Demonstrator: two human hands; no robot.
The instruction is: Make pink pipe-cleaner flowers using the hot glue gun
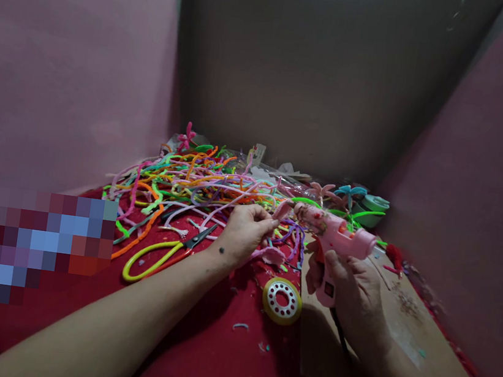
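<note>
A pink glue gun (341,240) is gripped in my right hand (356,292), fingers wrapped around its handle by the red trigger. Its nozzle points left, close to a pink fuzzy pipe cleaner piece (282,210). My left hand (246,232) pinches that piece between thumb and fingertips. Whether the nozzle touches it, I cannot tell. Below my left hand another pink fuzzy loop (270,255) shows; whether the two are joined is unclear. Scissors with yellow and orange handles (153,260) lie on the red cloth beside my left wrist.
Tangled colourful pipe cleaners (197,181) cover the back of the red cloth (212,344). A yellow tape roll (282,301) lies between my forearms. Under my right hand is a brown board (408,333). Pipe-cleaner flowers (350,192) and a pale green roll (374,203) sit back right.
</note>
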